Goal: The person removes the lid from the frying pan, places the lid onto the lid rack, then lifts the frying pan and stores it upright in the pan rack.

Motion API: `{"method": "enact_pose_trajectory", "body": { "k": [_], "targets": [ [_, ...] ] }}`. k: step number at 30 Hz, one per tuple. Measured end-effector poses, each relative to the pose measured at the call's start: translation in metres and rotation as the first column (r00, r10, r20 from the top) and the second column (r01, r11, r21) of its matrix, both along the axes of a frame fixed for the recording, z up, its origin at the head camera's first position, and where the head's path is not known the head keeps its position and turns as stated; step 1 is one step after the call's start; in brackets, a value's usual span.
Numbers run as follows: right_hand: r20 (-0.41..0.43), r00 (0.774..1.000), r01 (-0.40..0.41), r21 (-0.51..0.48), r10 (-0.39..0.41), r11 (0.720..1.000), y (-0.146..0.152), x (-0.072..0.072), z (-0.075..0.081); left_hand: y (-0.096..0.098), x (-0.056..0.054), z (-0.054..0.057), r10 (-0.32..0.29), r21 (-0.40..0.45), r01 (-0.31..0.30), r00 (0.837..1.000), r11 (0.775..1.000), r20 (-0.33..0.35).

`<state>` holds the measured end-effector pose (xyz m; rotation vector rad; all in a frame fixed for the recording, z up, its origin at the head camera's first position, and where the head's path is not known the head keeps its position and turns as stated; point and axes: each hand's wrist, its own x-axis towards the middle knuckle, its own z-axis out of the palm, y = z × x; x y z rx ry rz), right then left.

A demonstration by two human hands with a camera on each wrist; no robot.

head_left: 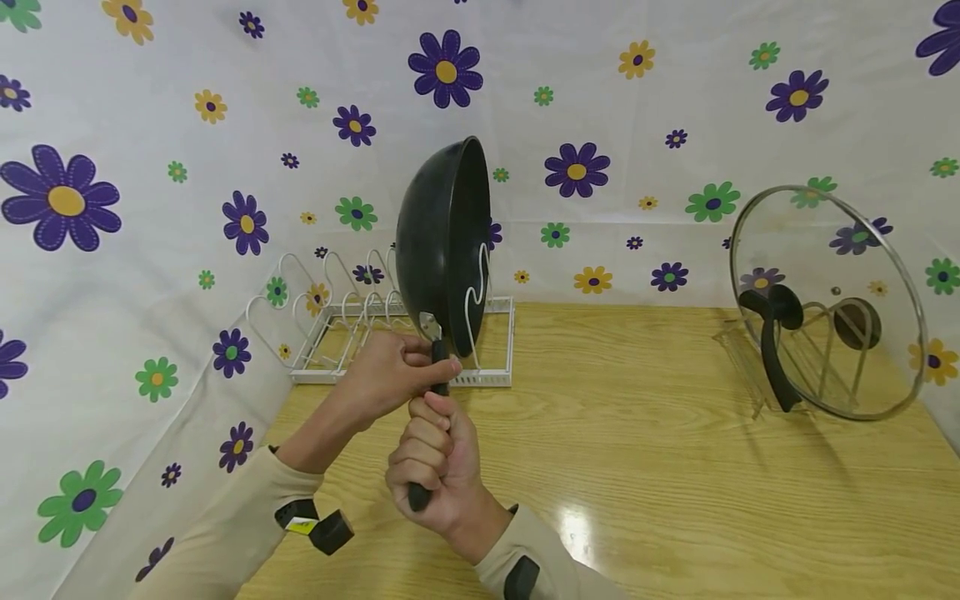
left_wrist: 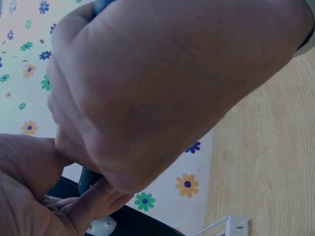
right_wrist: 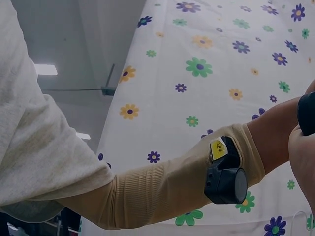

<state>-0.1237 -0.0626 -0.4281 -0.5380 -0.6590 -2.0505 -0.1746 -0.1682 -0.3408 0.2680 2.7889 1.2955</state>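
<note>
A black wok (head_left: 423, 242) stands on edge, its open side to the right, at the right end of a white wire dish rack (head_left: 512, 342). My right hand (head_left: 442, 458) grips its black handle (head_left: 418, 497) low down, and the handle's butt pokes out under the fist. Higher up, close to the riveted joint, my left hand (head_left: 390, 371) pinches the same handle between thumb and fingers. In the left wrist view the right fist (left_wrist: 147, 88) hides most of the handle, while the left fingers sit by the metal bracket (left_wrist: 102, 226).
On the right of the wooden table (head_left: 622, 450), a glass lid (head_left: 911, 308) with a black curved handle (head_left: 776, 367) stands upright in a small wire stand (head_left: 738, 367). Flower-patterned cloth (head_left: 525, 50) hangs behind and on the left. More white loops of the rack stand left of the wok.
</note>
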Motion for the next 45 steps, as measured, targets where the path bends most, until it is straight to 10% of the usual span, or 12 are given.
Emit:
{"method": "enact_pose_trajectory", "body": {
  "k": [45],
  "targets": [
    [0.065,0.997,-0.032,-0.014,0.033,0.999,0.002,-0.003,-0.015,0.002,-0.002,-0.018,0.001,0.014,-0.001,1.000,1.000,0.020]
  ]
}}
